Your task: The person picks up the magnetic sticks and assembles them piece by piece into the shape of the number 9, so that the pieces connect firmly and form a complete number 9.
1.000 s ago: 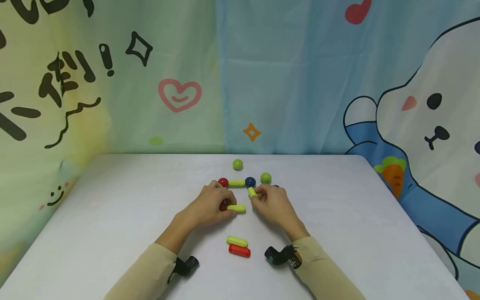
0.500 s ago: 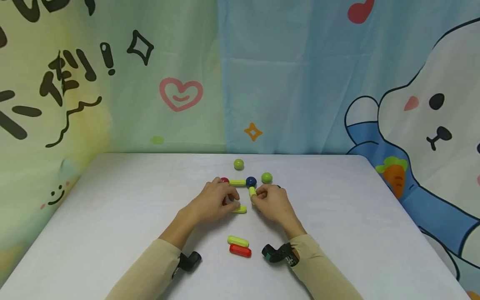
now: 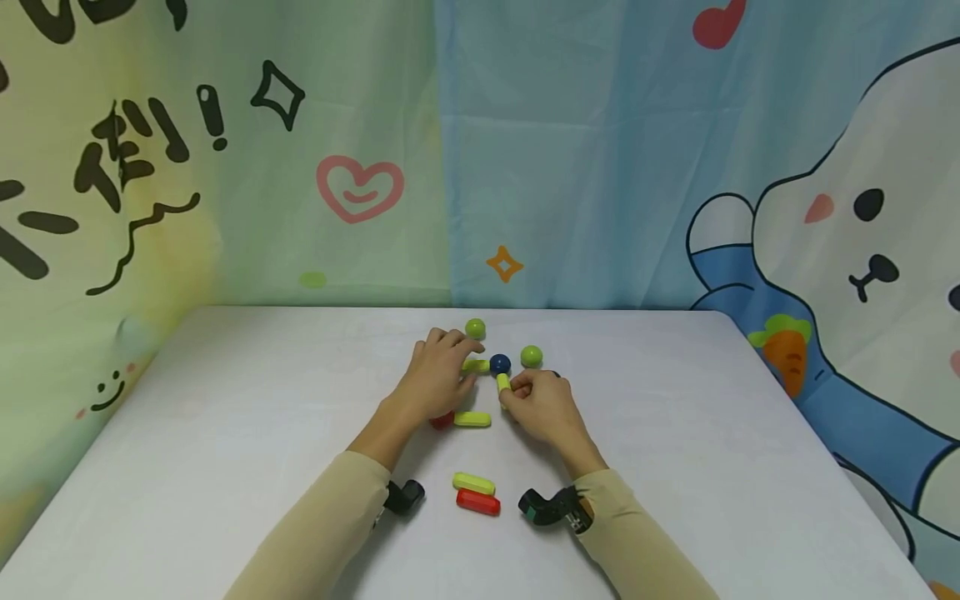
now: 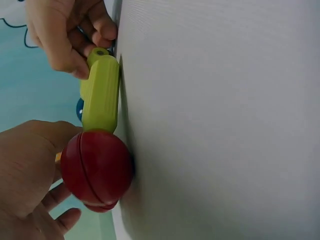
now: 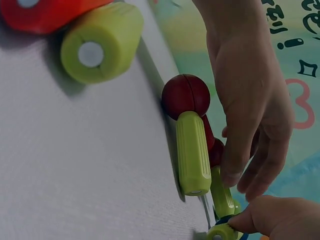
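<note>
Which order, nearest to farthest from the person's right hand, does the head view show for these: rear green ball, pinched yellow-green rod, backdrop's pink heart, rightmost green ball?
1. Pinched rod: in the right hand.
2. Rightmost green ball: just beyond the hand.
3. Rear green ball: farther back, to the left.
4. Pink heart: on the backdrop, farthest left.

the right hand (image 3: 546,407) pinches a lime rod (image 3: 503,382) by a blue ball (image 3: 500,364), left hand (image 3: 438,375) near another rod (image 3: 478,366).

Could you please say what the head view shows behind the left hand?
A green ball, parts of the far yellow rod and a red ball; the left hand covers the rest.
</note>
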`<move>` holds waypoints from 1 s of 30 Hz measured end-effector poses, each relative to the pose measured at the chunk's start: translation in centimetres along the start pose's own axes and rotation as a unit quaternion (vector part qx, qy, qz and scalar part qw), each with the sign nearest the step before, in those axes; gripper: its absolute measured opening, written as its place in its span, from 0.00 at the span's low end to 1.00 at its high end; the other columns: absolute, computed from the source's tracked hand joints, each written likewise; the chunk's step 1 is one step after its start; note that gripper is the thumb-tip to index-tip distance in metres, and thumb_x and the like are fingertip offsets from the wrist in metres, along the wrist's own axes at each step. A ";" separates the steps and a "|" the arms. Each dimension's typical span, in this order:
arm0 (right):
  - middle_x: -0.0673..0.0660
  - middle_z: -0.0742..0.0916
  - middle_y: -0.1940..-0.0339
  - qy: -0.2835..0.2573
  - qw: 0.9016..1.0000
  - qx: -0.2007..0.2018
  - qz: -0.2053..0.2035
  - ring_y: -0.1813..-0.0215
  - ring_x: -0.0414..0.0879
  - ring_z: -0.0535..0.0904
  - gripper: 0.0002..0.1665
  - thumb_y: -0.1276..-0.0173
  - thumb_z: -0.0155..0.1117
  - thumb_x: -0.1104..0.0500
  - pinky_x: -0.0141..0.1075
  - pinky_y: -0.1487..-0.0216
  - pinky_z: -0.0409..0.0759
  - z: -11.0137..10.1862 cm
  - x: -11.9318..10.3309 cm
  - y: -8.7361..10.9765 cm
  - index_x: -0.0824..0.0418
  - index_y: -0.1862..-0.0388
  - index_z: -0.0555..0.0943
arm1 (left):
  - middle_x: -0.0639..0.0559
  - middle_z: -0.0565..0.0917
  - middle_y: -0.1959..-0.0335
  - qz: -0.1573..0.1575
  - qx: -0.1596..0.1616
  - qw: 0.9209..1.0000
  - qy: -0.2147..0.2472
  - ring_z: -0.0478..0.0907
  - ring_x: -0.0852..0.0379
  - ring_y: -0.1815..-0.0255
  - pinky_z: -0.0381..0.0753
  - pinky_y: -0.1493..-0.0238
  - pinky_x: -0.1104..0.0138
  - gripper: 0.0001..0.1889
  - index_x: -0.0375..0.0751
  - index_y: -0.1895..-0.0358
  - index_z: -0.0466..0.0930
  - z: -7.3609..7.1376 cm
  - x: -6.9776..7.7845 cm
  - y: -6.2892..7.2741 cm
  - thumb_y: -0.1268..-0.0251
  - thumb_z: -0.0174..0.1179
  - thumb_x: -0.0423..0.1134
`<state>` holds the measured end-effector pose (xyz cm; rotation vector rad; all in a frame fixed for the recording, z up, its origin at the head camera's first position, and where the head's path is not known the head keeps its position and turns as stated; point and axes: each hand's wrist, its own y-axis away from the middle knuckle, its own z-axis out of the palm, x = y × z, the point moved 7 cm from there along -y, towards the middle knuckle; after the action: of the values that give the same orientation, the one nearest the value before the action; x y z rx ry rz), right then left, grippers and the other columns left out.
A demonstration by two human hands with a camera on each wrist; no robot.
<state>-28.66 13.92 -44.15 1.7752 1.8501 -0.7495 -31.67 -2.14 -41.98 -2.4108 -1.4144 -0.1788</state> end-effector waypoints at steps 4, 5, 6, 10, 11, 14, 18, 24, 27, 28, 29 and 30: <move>0.49 0.88 0.74 -0.004 1.000 0.003 0.003 0.71 0.41 0.83 0.14 0.37 0.67 0.54 0.41 0.58 0.82 0.0 0.0 0.1 0.63 0.59 0.88 | 0.50 0.82 0.38 -0.014 -0.019 1.000 -0.015 0.72 0.45 0.37 0.73 0.45 0.50 0.17 0.50 0.40 0.82 0.4 0.1 -0.6 0.29 0.65 0.43; 0.50 0.88 0.74 -0.006 1.000 0.003 0.004 0.71 0.41 0.83 0.14 0.37 0.67 0.54 0.41 0.58 0.82 0.0 0.0 0.1 0.63 0.58 0.88 | 0.50 0.82 0.38 -0.018 -0.023 0.999 -0.016 0.72 0.45 0.38 0.73 0.44 0.50 0.16 0.50 0.40 0.83 0.4 0.1 -0.7 0.29 0.65 0.42; 0.50 0.88 0.73 -0.008 1.000 0.003 0.005 0.71 0.41 0.83 0.15 0.37 0.67 0.54 0.41 0.58 0.82 0.1 0.1 0.1 0.63 0.58 0.88 | 0.51 0.83 0.40 -0.023 -0.025 0.999 -0.016 0.72 0.45 0.38 0.73 0.44 0.50 0.15 0.50 0.42 0.84 0.5 0.1 -0.8 0.29 0.65 0.42; 0.49 0.89 0.73 -0.012 1.000 0.001 0.010 0.69 0.41 0.83 0.15 0.37 0.66 0.54 0.42 0.56 0.82 0.0 0.0 0.1 0.63 0.58 0.88 | 0.54 0.87 0.46 -0.038 -0.032 0.999 -0.006 0.73 0.48 0.41 0.72 0.44 0.51 0.12 0.51 0.45 0.86 0.8 -0.2 -1.1 0.30 0.67 0.40; 0.49 0.89 0.73 -0.012 1.000 0.001 0.011 0.69 0.41 0.83 0.15 0.37 0.66 0.54 0.42 0.56 0.82 0.0 0.0 0.2 0.63 0.58 0.88 | 0.55 0.87 0.47 -0.041 -0.034 0.999 -0.003 0.73 0.48 0.42 0.72 0.45 0.52 0.12 0.52 0.46 0.86 0.8 -0.2 -1.2 0.30 0.67 0.40; 0.49 0.89 0.74 -0.012 1.000 0.004 0.010 0.69 0.41 0.84 0.15 0.37 0.67 0.54 0.42 0.56 0.83 -0.1 0.1 0.2 0.63 0.58 0.88 | 0.56 0.88 0.48 -0.045 -0.037 0.998 0.005 0.74 0.49 0.44 0.71 0.45 0.53 0.12 0.52 0.46 0.86 0.9 -0.3 -1.4 0.30 0.66 0.38; 0.49 0.89 0.74 -0.013 1.000 0.006 0.005 0.69 0.41 0.84 0.15 0.37 0.66 0.54 0.43 0.56 0.83 -0.1 0.1 0.1 0.63 0.59 0.89 | 0.56 0.88 0.48 -0.042 -0.039 0.998 0.011 0.75 0.48 0.44 0.71 0.46 0.52 0.12 0.52 0.46 0.87 0.9 -0.3 -1.4 0.30 0.66 0.37; 0.49 0.88 0.76 -0.018 1.000 0.005 0.006 0.73 0.39 0.83 0.14 0.36 0.66 0.54 0.42 0.56 0.83 -0.1 0.2 0.0 0.63 0.59 0.89 | 0.56 0.87 0.48 -0.037 -0.045 0.998 0.018 0.76 0.50 0.43 0.72 0.46 0.52 0.12 0.52 0.47 0.86 0.9 -0.4 -1.4 0.30 0.66 0.37; 0.49 0.89 0.76 -0.018 1.000 0.006 0.006 0.73 0.39 0.83 0.15 0.35 0.66 0.54 0.42 0.56 0.83 -0.1 0.2 0.0 0.63 0.59 0.89 | 0.56 0.87 0.47 -0.041 -0.049 0.998 0.020 0.76 0.49 0.42 0.72 0.45 0.52 0.12 0.52 0.46 0.86 0.9 -0.4 -1.4 0.30 0.66 0.38; 0.49 0.89 0.75 -0.017 1.000 0.006 0.005 0.73 0.39 0.83 0.15 0.35 0.66 0.54 0.42 0.56 0.83 -0.1 0.1 0.0 0.63 0.59 0.89 | 0.56 0.87 0.47 -0.043 -0.051 0.998 0.021 0.76 0.49 0.42 0.72 0.45 0.52 0.12 0.52 0.46 0.86 1.0 -0.5 -1.4 0.29 0.66 0.38; 0.49 0.89 0.75 -0.016 1.000 0.007 0.006 0.73 0.39 0.83 0.15 0.35 0.66 0.54 0.42 0.56 0.83 -0.1 0.1 0.0 0.63 0.59 0.89 | 0.56 0.87 0.47 -0.044 -0.052 0.997 0.021 0.76 0.49 0.42 0.72 0.45 0.52 0.12 0.52 0.46 0.86 1.0 -0.5 -1.3 0.29 0.65 0.38; 0.49 0.89 0.75 -0.014 1.000 0.007 0.007 0.73 0.39 0.83 0.15 0.34 0.66 0.53 0.43 0.56 0.83 -0.1 0.1 0.0 0.63 0.58 0.89 | 0.55 0.87 0.47 -0.045 -0.053 0.997 0.021 0.75 0.49 0.42 0.72 0.44 0.52 0.12 0.52 0.45 0.86 1.0 -0.5 -1.3 0.29 0.65 0.38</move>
<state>-28.62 14.06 -44.20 1.7754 1.8179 -0.7795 -33.15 -1.63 -42.75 -2.4125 -1.5314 -0.3335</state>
